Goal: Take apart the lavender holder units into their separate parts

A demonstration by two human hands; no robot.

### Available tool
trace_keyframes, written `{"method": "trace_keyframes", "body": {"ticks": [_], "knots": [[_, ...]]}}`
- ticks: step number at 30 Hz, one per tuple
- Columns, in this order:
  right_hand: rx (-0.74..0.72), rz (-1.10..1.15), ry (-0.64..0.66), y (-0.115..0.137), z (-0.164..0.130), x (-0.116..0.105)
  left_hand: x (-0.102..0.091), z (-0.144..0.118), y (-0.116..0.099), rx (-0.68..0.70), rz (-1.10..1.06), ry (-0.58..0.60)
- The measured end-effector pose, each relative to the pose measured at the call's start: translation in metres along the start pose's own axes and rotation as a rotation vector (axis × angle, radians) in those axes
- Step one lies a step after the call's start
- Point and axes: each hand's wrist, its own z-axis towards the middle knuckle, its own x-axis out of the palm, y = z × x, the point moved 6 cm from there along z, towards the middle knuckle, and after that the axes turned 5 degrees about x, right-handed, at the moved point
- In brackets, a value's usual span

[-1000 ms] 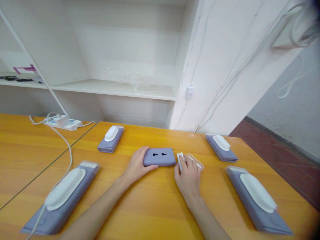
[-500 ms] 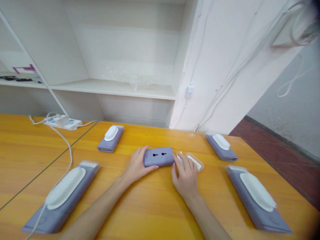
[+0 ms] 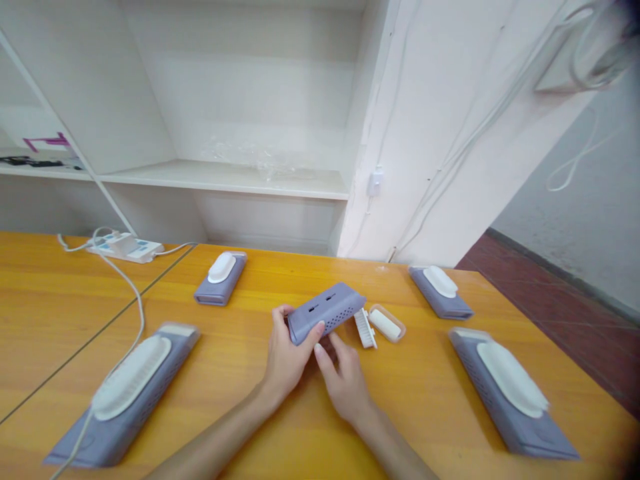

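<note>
We now have the small purple box (image 3: 326,312) off the bench (image 3: 280,413): a second ago it lay flat between our hands with its 2 dark slots facing up, and now it is tilted, its right end raised and a perforated side turned toward us. Our left hand (image 3: 287,357) has shifted from resting against the box's left end to a firm grip on that end, thumb over the near face and fingers wrapped behind. Our right hand (image 3: 344,381) has left the small white brush (image 3: 365,328) it was touching and has come in under the box, its fingers reaching up to the underside; we cannot tell whether those fingers pinch anything or only support the box, since the box hides their tips. The brush lies on the bench just right of the box, touching or nearly touching a small clear case with a white insert (image 3: 387,323), and both sit apart from our hands now. We judge that the work has passed from the loose pieces to handling the box itself, held in the air above the bench's middle. Around us stay 4 purple units with white tops: the near left (image 3: 123,393), far left (image 3: 221,278), far right (image 3: 440,291) and near right (image 3: 510,393).
</note>
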Motion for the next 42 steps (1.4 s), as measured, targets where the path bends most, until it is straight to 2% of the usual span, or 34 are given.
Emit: {"method": "trace_keyframes", "body": {"ticks": [4, 8, 11, 15, 18, 22, 25, 28, 34, 38, 42], "knots": [[-0.007, 0.25, -0.057, -0.006, 0.001, -0.002, 0.009, -0.015, -0.007, 0.032, -0.035, 0.038], [0.045, 0.28, -0.165, -0.022, 0.004, -0.005, 0.021, -0.023, -0.008, 0.062, -0.102, 0.142], [0.066, 0.283, -0.186, -0.03, 0.005, -0.006, 0.027, -0.022, -0.008, 0.079, -0.208, 0.249], [0.07, 0.294, -0.223, -0.036, 0.007, -0.014, 0.031, -0.014, -0.006, -0.022, -0.448, 0.426], [0.075, 0.306, -0.202, -0.038, 0.01, -0.018, 0.031, -0.004, -0.004, -0.13, -0.627, 0.498], [0.107, 0.416, -0.154, -0.038, 0.014, -0.015, 0.033, 0.006, 0.004, -0.239, -0.748, 0.481], [0.166, 0.528, -0.136, -0.041, 0.016, -0.008, 0.035, 0.011, 0.014, -0.298, -0.816, 0.408], [0.211, 0.548, -0.144, -0.046, 0.016, -0.003, 0.035, 0.014, 0.022, -0.338, -0.864, 0.328], [0.236, 0.574, -0.16, -0.05, 0.02, -0.007, 0.046, 0.022, 0.022, -0.351, -0.949, 0.26], [0.286, 0.631, -0.165, -0.052, 0.022, -0.014, 0.059, 0.027, 0.016, -0.304, -0.966, 0.297], [0.266, 0.618, -0.177, -0.054, 0.021, -0.016, 0.058, 0.029, 0.014, -0.23, -0.949, 0.334]]}}
